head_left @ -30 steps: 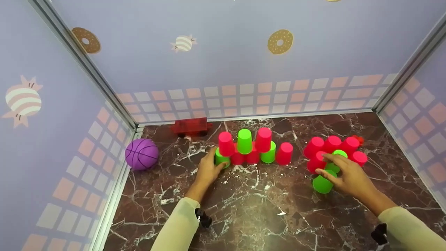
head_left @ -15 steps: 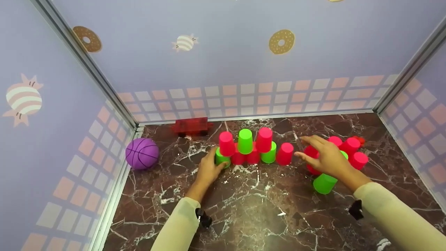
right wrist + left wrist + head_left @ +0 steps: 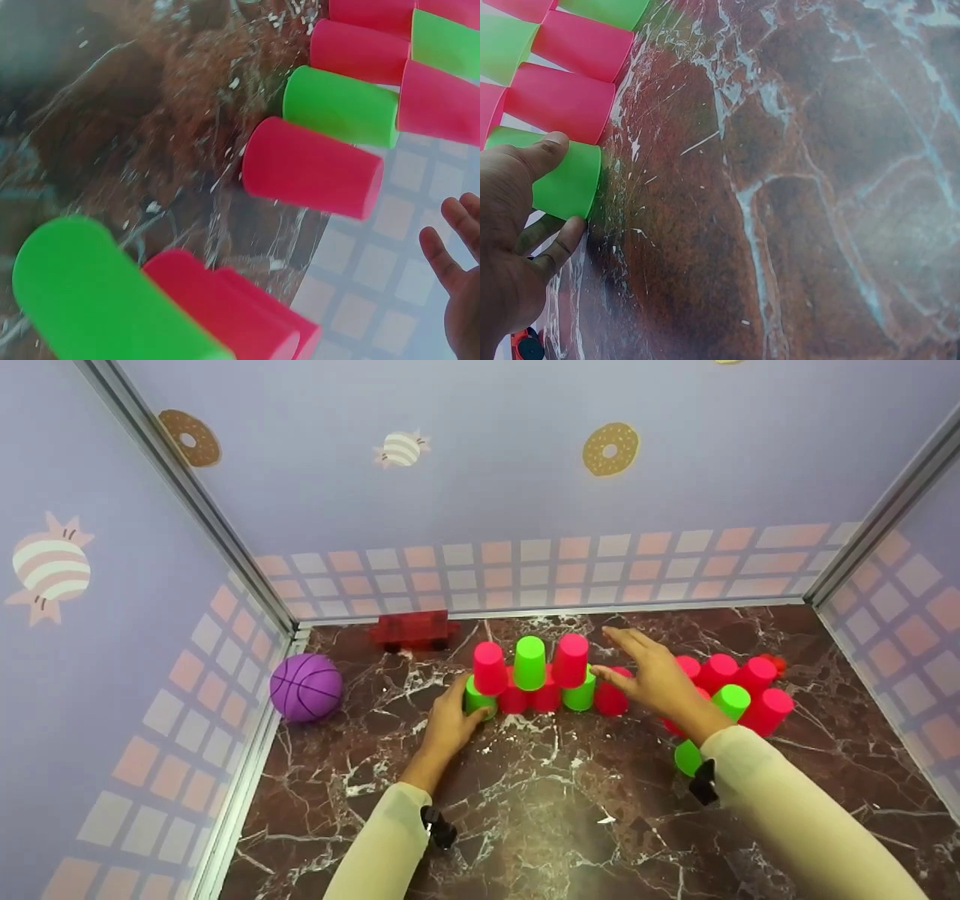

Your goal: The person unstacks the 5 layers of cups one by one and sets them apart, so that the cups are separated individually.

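Observation:
Upside-down plastic cups stand in a row on the marbled surface, with three more on top: a red cup (image 3: 490, 668), a green cup (image 3: 529, 663) and another red cup (image 3: 572, 660). My left hand (image 3: 448, 723) grips the green cup (image 3: 570, 180) at the row's left end, thumb on the near side and fingers on the far side. My right hand (image 3: 654, 679) is raised by the row's right end, fingers extended, holding nothing. It overlaps the end red cup (image 3: 611, 702) in the head view; in the right wrist view that red cup (image 3: 315, 169) stands apart from the fingers.
To the right is a cluster of red cups (image 3: 769, 712) and green cups (image 3: 731, 701), partly hidden by my right arm. A purple ball (image 3: 306, 688) lies at the left wall. A red toy vehicle (image 3: 412, 631) sits near the back wall (image 3: 495, 495).
My right hand has moved left from the cluster of cups to the row's right end, carrying nothing. My left hand keeps its hold on the green cup.

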{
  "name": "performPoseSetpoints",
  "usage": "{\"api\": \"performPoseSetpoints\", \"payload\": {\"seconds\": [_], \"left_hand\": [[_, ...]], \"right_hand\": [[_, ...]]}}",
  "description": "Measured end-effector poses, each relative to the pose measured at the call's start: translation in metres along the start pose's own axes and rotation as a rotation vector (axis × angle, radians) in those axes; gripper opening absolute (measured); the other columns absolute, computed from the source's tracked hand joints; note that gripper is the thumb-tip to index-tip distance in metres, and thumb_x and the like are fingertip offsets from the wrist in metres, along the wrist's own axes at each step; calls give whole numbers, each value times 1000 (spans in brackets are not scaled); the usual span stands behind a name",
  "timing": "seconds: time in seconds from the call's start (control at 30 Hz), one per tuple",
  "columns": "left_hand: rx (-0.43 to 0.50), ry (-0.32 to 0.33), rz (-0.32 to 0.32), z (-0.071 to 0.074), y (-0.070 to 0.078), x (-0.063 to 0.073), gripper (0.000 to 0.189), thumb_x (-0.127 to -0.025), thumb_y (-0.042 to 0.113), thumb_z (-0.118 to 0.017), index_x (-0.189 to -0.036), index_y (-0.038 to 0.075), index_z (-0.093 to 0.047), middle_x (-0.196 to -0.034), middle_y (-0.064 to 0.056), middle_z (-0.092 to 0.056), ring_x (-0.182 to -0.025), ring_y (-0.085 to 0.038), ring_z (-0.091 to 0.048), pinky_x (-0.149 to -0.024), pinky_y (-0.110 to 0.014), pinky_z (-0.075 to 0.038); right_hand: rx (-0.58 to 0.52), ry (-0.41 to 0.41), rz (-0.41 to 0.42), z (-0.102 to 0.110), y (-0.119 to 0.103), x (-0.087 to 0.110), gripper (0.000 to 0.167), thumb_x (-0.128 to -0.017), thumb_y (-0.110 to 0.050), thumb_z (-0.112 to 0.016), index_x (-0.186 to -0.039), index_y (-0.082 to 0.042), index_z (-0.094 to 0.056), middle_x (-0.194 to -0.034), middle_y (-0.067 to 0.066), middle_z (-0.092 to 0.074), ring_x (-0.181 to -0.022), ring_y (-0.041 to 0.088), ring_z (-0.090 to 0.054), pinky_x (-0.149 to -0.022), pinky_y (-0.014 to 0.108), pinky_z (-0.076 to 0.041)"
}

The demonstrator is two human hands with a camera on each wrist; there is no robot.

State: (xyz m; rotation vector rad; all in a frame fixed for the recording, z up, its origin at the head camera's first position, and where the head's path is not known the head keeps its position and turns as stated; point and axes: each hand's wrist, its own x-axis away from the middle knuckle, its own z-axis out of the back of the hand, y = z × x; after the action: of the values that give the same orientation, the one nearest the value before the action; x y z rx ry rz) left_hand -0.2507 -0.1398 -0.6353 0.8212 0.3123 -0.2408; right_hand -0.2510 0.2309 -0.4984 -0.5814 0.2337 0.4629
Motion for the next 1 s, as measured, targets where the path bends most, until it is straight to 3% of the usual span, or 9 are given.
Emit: {"api": "performPoseSetpoints", "payload": {"seconds": [0.17,0.37,0.47,0.77,1.0], "left_hand": [[21,-20,29,5,10,-1,67,-87,18,-93,-146,13,-60,-127,-23,-77,-113,-44,-76,-96,-63,-60],[-16,10,-9,-16,-25,-3,71,-86,29,-94,-148,23,-60,-126,-14,-79,-110,-36,-78,-93,-56,-61],[-23,6,1,-18,-28,-3,73,-85,29,-95,-149,22,-59,-129,-13,-79,-114,-35,-78,-97,-55,-61],[6,3,3,-10,-20,-1,68,-90,32,-92,-148,22,-59,-129,-13,-79,-114,-34,-78,-96,-55,-61],[0,4,-8,-9,-16,0,68,-90,31,-92,-148,21,-59,-128,-15,-79,-111,-35,-78,-93,-55,-61]], "right_hand": [[-18,-46,-37,-9,-8,-11,82,-98,-41,-84,-165,-8,-49,-151,19,-65,-131,46,-70,-113,68,-54],[-37,-68,-20,-16,-15,-22,86,-98,-41,-84,-167,-7,-45,-152,21,-64,-135,48,-67,-117,66,-51],[-32,-86,-34,-19,-18,-25,86,-99,-43,-82,-168,-7,-44,-154,21,-63,-137,50,-66,-118,67,-50],[-8,-106,-24,-23,-22,-31,84,-99,-40,-82,-165,-2,-47,-150,23,-66,-129,49,-70,-113,64,-55],[-23,-92,5,-24,-21,-31,75,-99,-36,-82,-156,5,-55,-152,27,-66,-135,49,-67,-117,61,-53]]}}
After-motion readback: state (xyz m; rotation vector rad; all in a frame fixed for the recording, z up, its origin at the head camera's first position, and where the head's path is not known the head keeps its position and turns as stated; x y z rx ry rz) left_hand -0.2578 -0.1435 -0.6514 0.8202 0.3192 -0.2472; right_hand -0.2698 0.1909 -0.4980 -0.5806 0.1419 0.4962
